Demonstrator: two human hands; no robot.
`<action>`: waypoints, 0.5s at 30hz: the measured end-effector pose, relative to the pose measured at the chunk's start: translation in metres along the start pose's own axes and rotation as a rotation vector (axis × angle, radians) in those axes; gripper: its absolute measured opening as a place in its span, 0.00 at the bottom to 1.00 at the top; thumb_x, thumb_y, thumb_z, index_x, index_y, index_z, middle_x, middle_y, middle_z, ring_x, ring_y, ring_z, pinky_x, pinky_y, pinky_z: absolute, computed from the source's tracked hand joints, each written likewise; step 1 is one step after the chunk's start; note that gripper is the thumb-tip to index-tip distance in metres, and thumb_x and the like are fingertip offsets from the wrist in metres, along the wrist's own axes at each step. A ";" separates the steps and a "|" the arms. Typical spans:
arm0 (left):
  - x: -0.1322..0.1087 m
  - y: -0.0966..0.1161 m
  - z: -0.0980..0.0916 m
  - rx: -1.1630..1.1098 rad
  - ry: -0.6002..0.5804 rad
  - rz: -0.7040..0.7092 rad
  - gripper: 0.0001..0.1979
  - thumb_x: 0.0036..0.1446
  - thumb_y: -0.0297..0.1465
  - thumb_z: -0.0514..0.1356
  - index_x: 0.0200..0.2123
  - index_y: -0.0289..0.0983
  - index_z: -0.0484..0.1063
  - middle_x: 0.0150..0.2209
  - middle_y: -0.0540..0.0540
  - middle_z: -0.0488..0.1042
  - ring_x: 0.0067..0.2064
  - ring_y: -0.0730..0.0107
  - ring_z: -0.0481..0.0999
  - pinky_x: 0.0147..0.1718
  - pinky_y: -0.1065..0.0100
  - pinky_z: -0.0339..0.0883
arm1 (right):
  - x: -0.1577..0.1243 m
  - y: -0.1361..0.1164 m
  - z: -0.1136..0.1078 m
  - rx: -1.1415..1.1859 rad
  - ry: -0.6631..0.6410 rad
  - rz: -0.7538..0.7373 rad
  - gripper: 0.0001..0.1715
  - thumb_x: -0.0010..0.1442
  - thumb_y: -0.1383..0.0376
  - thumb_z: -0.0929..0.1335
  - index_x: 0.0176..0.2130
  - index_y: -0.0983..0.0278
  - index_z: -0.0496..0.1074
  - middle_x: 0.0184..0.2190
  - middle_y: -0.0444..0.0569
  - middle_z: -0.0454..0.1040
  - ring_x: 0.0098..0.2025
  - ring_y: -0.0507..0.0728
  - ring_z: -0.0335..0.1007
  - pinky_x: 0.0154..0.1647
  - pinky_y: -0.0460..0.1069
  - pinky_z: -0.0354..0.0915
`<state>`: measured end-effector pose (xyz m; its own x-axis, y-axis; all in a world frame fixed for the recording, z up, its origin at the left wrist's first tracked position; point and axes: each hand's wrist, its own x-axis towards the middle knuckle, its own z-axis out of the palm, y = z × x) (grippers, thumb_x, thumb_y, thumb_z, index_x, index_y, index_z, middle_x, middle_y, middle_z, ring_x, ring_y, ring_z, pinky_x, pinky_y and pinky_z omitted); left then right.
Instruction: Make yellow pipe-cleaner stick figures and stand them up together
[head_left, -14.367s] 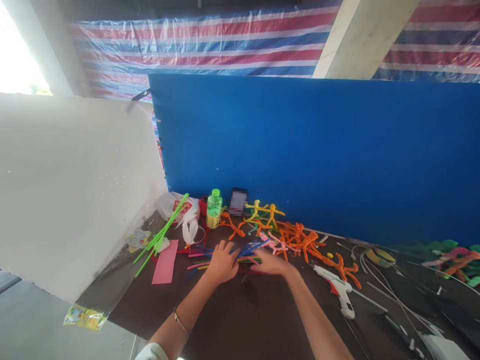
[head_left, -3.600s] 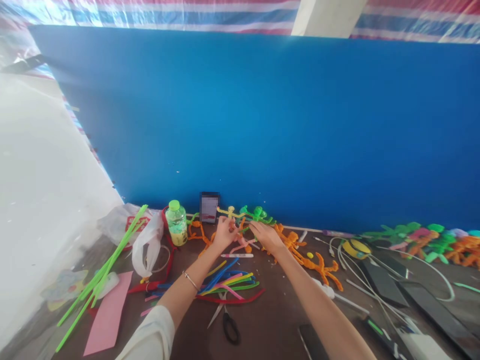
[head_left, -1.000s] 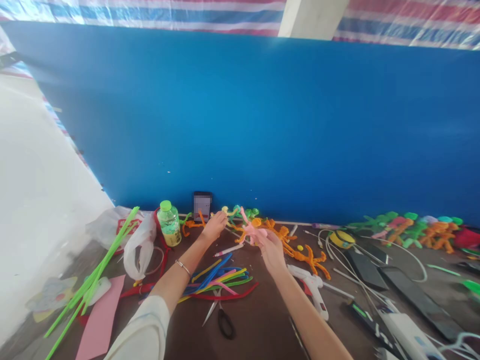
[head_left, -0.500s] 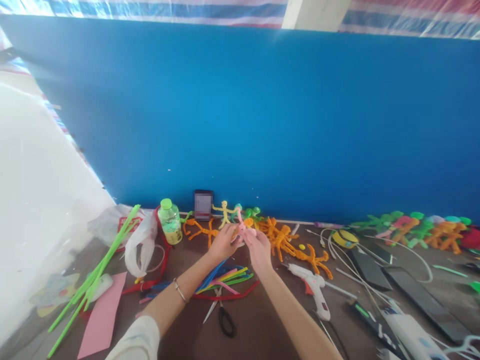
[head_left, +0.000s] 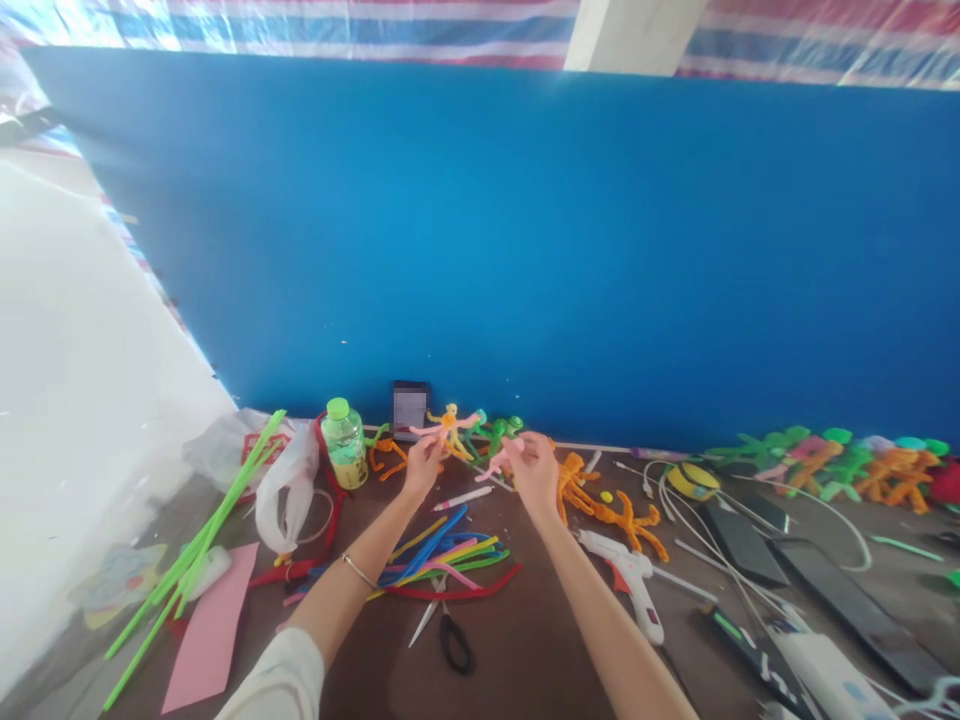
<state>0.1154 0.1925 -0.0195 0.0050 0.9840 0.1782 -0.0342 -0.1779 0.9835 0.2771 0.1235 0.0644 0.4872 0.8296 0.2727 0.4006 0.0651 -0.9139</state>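
My left hand (head_left: 424,468) pinches a pink pipe cleaner piece (head_left: 466,422) that sticks out to the right, with an orange-yellow bit near its middle. A yellow pipe cleaner figure (head_left: 452,440) stands just behind it, so their outlines overlap. Apart from that, my right hand (head_left: 538,472) grips another pink pipe cleaner piece (head_left: 496,462), its bent ends poking out to the left. Green pipe cleaner figures (head_left: 504,432) are behind my right hand, and orange ones (head_left: 574,483) lie to its right. Between and below my hands lies a pink-and-white pen (head_left: 463,499).
Colourful pipe cleaners (head_left: 442,560) and black-handled scissors (head_left: 455,643) lie nearer me. A glue gun (head_left: 626,577) is at right, with cables and a power strip (head_left: 825,660). A bottle (head_left: 345,445), plastic bag (head_left: 289,500) and pink sheet (head_left: 212,630) are at left. A blue panel (head_left: 480,250) stands behind.
My hands were together on the pink pieces. They have since moved apart, left and right, each with a pink piece, and the pen between them now shows.
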 end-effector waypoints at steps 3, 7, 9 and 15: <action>0.009 -0.011 -0.001 0.048 0.057 -0.007 0.15 0.54 0.37 0.51 0.35 0.32 0.70 0.29 0.45 0.73 0.31 0.71 0.74 0.34 0.66 0.70 | 0.015 0.002 0.003 -0.058 -0.067 0.000 0.22 0.44 0.48 0.67 0.33 0.62 0.65 0.29 0.48 0.73 0.24 0.55 0.69 0.25 0.48 0.63; 0.016 -0.011 0.000 0.163 0.085 0.019 0.12 0.55 0.33 0.50 0.35 0.33 0.70 0.31 0.43 0.74 0.33 0.69 0.74 0.37 0.64 0.68 | 0.035 0.000 0.010 -0.075 -0.118 -0.033 0.22 0.45 0.48 0.67 0.33 0.63 0.67 0.29 0.49 0.74 0.24 0.55 0.69 0.26 0.48 0.63; 0.018 -0.007 0.001 0.233 0.099 0.039 0.11 0.56 0.31 0.50 0.36 0.33 0.70 0.34 0.41 0.74 0.37 0.66 0.73 0.40 0.63 0.66 | 0.044 -0.002 0.013 -0.161 -0.140 -0.094 0.21 0.46 0.50 0.66 0.33 0.64 0.69 0.31 0.51 0.74 0.29 0.57 0.71 0.28 0.48 0.63; 0.026 -0.005 0.008 0.408 0.101 0.082 0.12 0.56 0.28 0.48 0.37 0.33 0.70 0.34 0.40 0.74 0.37 0.64 0.73 0.40 0.62 0.64 | 0.061 0.001 0.028 -0.273 -0.303 -0.195 0.15 0.47 0.59 0.65 0.35 0.64 0.70 0.31 0.50 0.75 0.31 0.56 0.70 0.30 0.48 0.62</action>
<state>0.1240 0.2188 -0.0195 -0.0803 0.9588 0.2725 0.3678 -0.2256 0.9021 0.2851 0.1896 0.0718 0.1494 0.9439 0.2944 0.6720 0.1215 -0.7305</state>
